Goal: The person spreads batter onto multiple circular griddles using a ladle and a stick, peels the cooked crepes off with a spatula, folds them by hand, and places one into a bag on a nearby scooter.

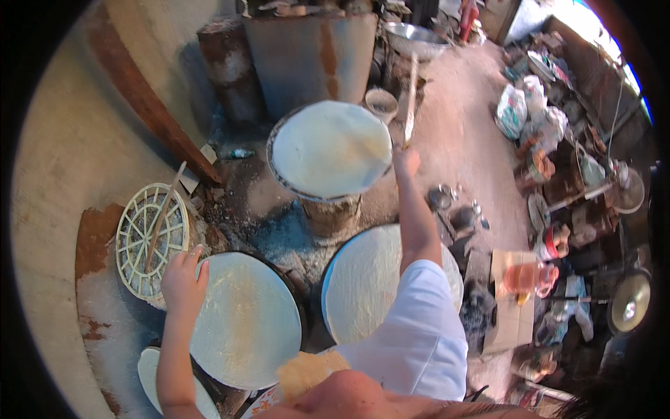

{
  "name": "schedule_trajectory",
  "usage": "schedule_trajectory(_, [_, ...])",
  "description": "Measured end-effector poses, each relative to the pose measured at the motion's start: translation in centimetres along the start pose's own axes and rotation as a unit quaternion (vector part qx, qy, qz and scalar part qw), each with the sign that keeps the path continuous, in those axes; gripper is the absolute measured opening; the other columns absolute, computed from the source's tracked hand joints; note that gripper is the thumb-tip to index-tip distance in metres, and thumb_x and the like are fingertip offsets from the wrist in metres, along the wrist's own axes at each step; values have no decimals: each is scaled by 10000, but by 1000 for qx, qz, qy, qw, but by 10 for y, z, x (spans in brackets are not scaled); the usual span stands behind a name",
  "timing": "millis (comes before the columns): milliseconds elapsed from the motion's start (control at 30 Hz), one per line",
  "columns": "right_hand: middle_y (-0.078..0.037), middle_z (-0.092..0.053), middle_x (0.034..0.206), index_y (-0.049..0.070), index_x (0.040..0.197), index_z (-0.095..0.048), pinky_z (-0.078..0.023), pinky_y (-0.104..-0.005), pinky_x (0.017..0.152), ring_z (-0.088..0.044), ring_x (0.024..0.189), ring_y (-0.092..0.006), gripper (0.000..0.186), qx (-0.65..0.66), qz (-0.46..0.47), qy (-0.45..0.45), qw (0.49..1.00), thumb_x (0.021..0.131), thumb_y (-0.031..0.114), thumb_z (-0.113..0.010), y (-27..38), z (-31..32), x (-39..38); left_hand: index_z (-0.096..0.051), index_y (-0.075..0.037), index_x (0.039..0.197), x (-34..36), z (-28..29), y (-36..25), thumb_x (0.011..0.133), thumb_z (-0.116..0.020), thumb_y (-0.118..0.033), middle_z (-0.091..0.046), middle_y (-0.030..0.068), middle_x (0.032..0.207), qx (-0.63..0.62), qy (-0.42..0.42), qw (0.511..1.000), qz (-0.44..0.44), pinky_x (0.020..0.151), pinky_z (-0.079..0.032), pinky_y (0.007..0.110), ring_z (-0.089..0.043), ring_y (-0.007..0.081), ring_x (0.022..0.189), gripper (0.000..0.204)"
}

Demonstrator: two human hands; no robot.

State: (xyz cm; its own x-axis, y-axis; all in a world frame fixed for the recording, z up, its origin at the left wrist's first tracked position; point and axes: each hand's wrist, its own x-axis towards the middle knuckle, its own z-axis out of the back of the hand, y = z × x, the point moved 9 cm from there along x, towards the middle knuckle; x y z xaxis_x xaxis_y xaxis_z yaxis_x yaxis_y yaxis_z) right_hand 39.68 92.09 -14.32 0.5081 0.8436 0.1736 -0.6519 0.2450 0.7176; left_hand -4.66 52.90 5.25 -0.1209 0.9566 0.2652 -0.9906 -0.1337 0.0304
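My right hand (406, 163) is closed around a long pale wooden stick (412, 98) that points away from me. It is just right of a round stand covered with a thin whitish sheet (331, 149). My left hand (183, 281), fingers stretched out and thumb apart, is between a round lattice rack (130, 241) and the near-left round, pale-coated surface (244, 321). Whether it touches either, I cannot tell. A second pale-coated round surface (363, 286) lies partly under my right arm. A thin stick (164, 220) leans across the rack.
A large grey tank (307, 63) stands at the back, with a metal basin (417, 40) to its right. A curved brown beam (143, 91) leans on the left wall. Plastic bags (513, 112), a pink jug (522, 278) on cardboard (508, 335) and clutter line the right side.
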Motion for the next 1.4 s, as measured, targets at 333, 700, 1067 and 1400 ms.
schedule_trajectory(333, [-104, -636, 737, 27, 772, -620, -459, -395, 669, -582, 698, -255, 314, 361, -6, 522, 773, 909, 292, -525, 18, 122, -448, -242, -76, 1451, -188, -102, -190, 741, -735, -99, -450, 115, 1303, -769, 293, 544, 163, 926, -439, 334, -494, 219, 1130, 865])
schedule_trajectory(700, [-140, -597, 964, 33, 903, -606, -429, -411, 827, -517, 935, -340, 217, 175, 353, 392, 832, 856, 244, -587, -60, 292, -454, -367, -68, 1331, -305, -125, -354, 753, -694, -28, -531, 82, 1079, -805, 289, 485, 183, 654, -508, 289, -582, 165, 827, 666])
schedule_trajectory(1067, [-163, -568, 989, 62, 1067, -592, -448, -420, 850, -529, 984, -353, 339, -102, 97, 28, 990, 747, 129, -680, -452, 445, -208, -478, -129, 1279, -266, -106, -466, 989, -455, -219, -461, 10, 598, -823, 130, 464, 301, 348, -224, 198, -243, 52, 375, 305])
schedule_trajectory(1400, [-190, -570, 1011, 75, 1215, -514, -501, -457, 801, -592, 935, -366, 572, -104, -7, 236, 966, 686, 183, -704, -488, 401, -181, -484, -114, 1268, -244, -95, -532, 995, -447, -251, -427, 0, 547, -796, 145, 519, 274, 331, -210, 195, -239, 57, 358, 307])
